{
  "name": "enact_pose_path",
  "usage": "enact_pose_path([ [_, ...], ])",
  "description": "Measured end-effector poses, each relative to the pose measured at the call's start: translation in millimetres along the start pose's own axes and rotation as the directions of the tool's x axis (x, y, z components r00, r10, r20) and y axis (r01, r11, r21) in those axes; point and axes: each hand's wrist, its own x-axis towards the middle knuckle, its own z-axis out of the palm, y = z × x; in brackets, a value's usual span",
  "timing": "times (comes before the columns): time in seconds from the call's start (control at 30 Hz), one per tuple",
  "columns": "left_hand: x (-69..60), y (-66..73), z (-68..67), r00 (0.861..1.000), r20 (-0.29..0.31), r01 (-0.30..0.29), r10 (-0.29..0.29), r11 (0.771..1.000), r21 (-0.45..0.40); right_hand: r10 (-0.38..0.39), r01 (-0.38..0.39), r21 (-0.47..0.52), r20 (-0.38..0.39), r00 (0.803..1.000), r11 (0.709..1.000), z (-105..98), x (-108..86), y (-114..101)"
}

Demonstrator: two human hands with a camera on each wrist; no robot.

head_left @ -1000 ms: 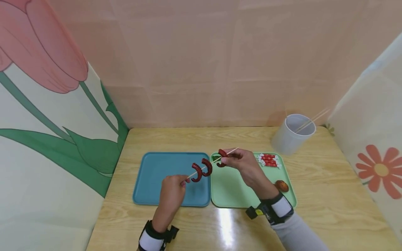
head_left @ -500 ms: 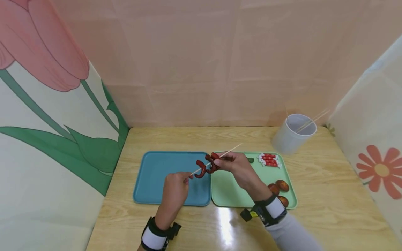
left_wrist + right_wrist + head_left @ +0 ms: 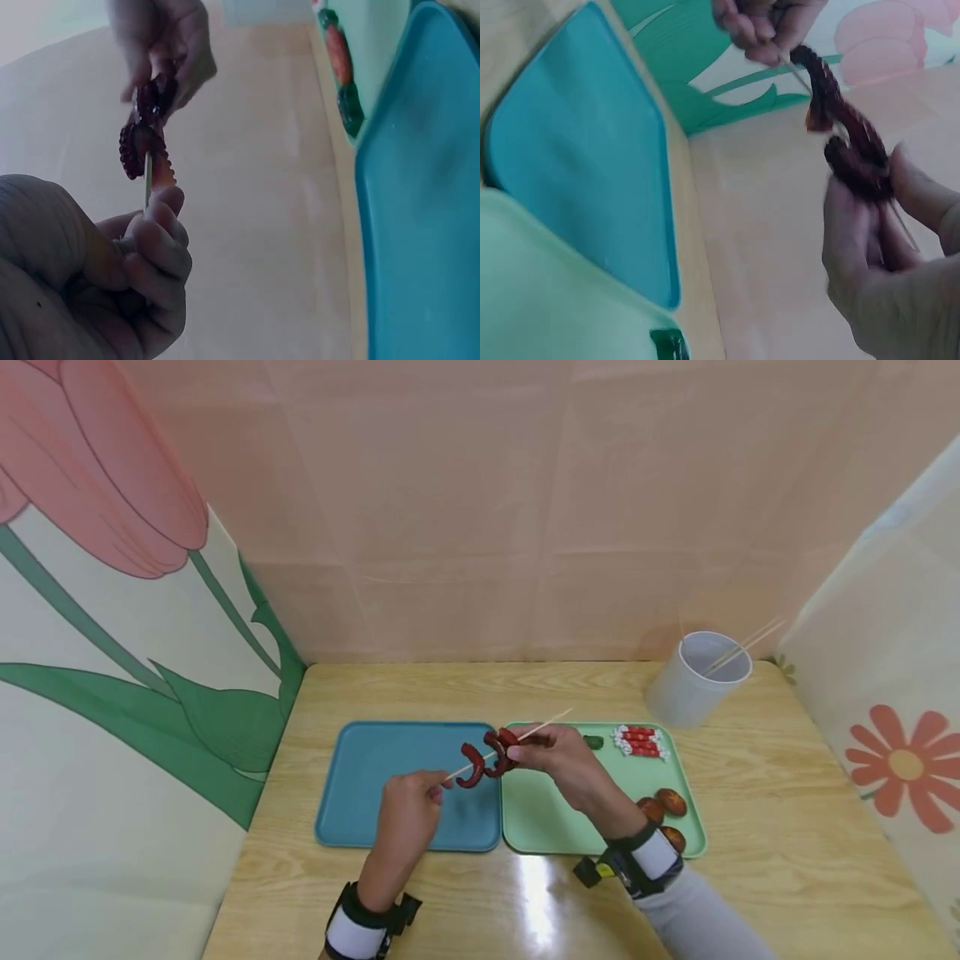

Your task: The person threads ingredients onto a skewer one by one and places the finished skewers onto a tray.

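The left hand [image 3: 410, 810] grips the lower left end of a thin wooden skewer [image 3: 557, 717], its fingers curled round it. Three dark red curled pieces are threaded on the stick; the leftmost piece [image 3: 471, 766] hangs a little apart from the other two. The right hand [image 3: 566, 766] pinches the rightmost piece [image 3: 855, 169] between thumb and fingers, and the skewer's bare tip sticks out beyond that hand to the upper right. Both hands are raised above the trays, as the left wrist view also shows, with the left hand [image 3: 142, 277] below the pieces.
A blue tray [image 3: 375, 793] adjoins a green tray [image 3: 543, 827]. On the green one lie red-and-white sticks [image 3: 642, 742], a green item [image 3: 593, 742] and several brown oval pieces [image 3: 671, 802]. Behind, at the right, a white cup [image 3: 686, 692] holds skewers.
The right hand has moved left and slightly down along the skewer, bringing the rightmost piece against the middle one. More of the skewer's tip shows, and more brown pieces have come into view.
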Motion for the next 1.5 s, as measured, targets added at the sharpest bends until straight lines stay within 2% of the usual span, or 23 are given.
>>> enact_pose_path([
  [0.07,-2.8,-9.5,-3.7,0.999,0.002,0.041,-0.041,0.999,0.014,0.01,-0.01,-0.016,0.023,1.0,1.0,-6.2,-1.7,3.9],
  [0.17,-10.0,-31.8,-13.2,0.989,-0.007,0.15,-0.15,0.988,0.036,0.05,-0.049,-0.074,0.012,0.999,0.996,-25.6,-7.5,9.3],
  [0.3,-23.2,-66.7,-29.7,0.964,-0.057,0.263,-0.259,0.961,0.083,0.13,-0.148,-0.201,-0.101,0.986,0.968,-65.1,-24.0,12.5],
  [0.4,-34.8,-89.3,-37.2,0.947,-0.094,0.317,-0.307,0.94,0.125,0.141,-0.193,-0.288,-0.193,0.971,0.938,-96.5,-38.0,13.0],
  [0.53,-52.3,-107.7,-40.8,0.913,-0.078,0.408,-0.401,0.902,0.138,0.097,-0.204,-0.352,-0.298,0.95,0.914,-133.5,-49.2,11.1],
  [0.63,-62.7,-114.2,-41.5,0.877,-0.03,0.478,-0.479,0.865,0.149,0.018,-0.165,-0.336,-0.4,0.916,0.927,-155.5,-50.2,8.7],
  [0.7,-67.2,-115.8,-40.9,0.849,0.008,0.521,-0.529,0.839,0.159,-0.045,-0.094,-0.262,-0.479,0.876,0.961,-169.0,-47.0,6.3],
  [0.73,-68.9,-116.4,-40.4,0.834,0.03,0.539,-0.55,0.826,0.163,-0.08,-0.046,-0.223,-0.525,0.848,0.974,-175.4,-44.3,5.2],
  [0.77,-70.5,-116.9,-40.1,0.823,0.043,0.552,-0.566,0.817,0.167,-0.106,0.003,-0.179,-0.571,0.814,0.984,-181.3,-41.2,3.4],
  [0.83,-73.3,-117.2,-40.1,0.804,0.078,0.571,-0.589,0.802,0.178,-0.154,0.075,-0.147,-0.665,0.731,0.986,-193.1,-34.2,-0.6],
  [0.87,-74.8,-117.2,-40.2,0.8,0.088,0.571,-0.593,0.799,0.189,-0.184,0.086,-0.173,-0.701,0.689,0.981,-199.3,-31.1,-2.7],
  [0.93,-77.6,-117.7,-40.4,0.802,0.107,0.559,-0.588,0.801,0.214,-0.275,0.052,-0.308,-0.746,0.606,0.95,-210.0,-24.0,-6.5],
  [0.97,-78.7,-118.0,-40.8,0.804,0.112,0.55,-0.583,0.803,0.229,-0.329,0.018,-0.391,-0.747,0.577,0.92,-214.9,-20.0,-8.4],
  [1.0,-79.1,-118.2,-41.2,0.805,0.123,0.543,-0.581,0.804,0.241,-0.385,-0.027,-0.48,-0.736,0.557,0.877,-219.4,-15.6,-10.5],
  [1.03,-79.1,-118.5,-41.6,0.802,0.129,0.541,-0.583,0.801,0.257,-0.439,-0.07,-0.565,-0.708,0.553,0.822,-223.2,-10.8,-12.9],
  [1.1,-77.0,-119.6,-42.5,0.794,0.139,0.536,-0.591,0.79,0.296,-0.517,-0.12,-0.693,-0.631,0.578,0.711,-228.5,-0.3,-19.3],
  [1.17,-73.0,-120.8,-43.4,0.772,0.158,0.544,-0.616,0.768,0.338,-0.547,-0.126,-0.772,-0.545,0.635,0.623,-232.4,10.6,-27.2],
  [1.2,-70.9,-121.3,-43.8,0.762,0.168,0.545,-0.626,0.759,0.356,-0.548,-0.125,-0.796,-0.511,0.663,0.592,-233.7,16.2,-31.5],
  [1.27,-67.3,-122.1,-44.2,0.738,0.192,0.549,-0.647,0.741,0.386,-0.529,-0.127,-0.825,-0.462,0.712,0.55,-236.6,26.3,-39.3],
  [1.33,-65.2,-122.5,-44.2,0.735,0.205,0.545,-0.647,0.742,0.389,-0.505,-0.135,-0.834,-0.444,0.74,0.536,-239.9,34.8,-44.6],
  [1.43,-63.5,-121.5,-43.4,0.741,0.204,0.543,-0.64,0.75,0.379,-0.487,-0.161,-0.846,-0.437,0.756,0.508,-247.0,43.6,-45.8],
  [1.5,-62.5,-120.2,-43.6,0.751,0.194,0.538,-0.631,0.756,0.374,-0.5,-0.163,-0.857,-0.429,0.752,0.489,-252.8,46.0,-42.7],
])
